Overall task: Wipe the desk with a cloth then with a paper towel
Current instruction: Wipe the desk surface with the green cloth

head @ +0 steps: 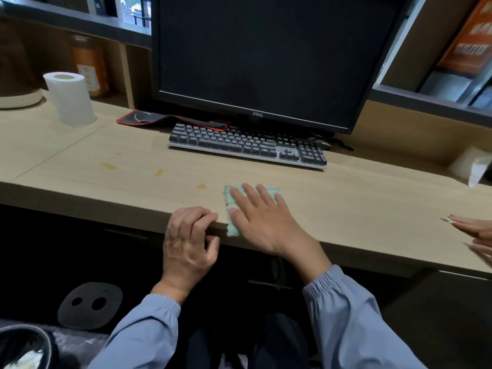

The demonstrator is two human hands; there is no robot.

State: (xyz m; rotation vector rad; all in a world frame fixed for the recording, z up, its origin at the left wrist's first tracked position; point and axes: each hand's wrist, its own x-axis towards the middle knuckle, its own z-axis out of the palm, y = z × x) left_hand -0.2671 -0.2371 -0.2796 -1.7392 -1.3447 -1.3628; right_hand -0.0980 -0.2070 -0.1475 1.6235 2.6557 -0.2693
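Note:
A light green cloth (231, 201) lies flat near the front edge of the wooden desk (359, 209), one corner hanging over the edge. My right hand (259, 217) presses flat on the cloth with fingers spread. My left hand (190, 235) grips the desk's front edge just left of the cloth, fingers curled over the top. Yellowish stains (108, 165) mark the desk to the left of the cloth. A white paper towel roll (70, 98) stands upright at the back left.
A grey keyboard (247, 145) and a dark monitor (266, 57) sit behind the cloth. A red-edged mouse pad (170, 120) lies left of the keyboard. Another person's hand (472, 230) reaches in at the right edge. A tissue pack (471, 163) sits far right. A bin (24, 347) stands on the floor at the lower left.

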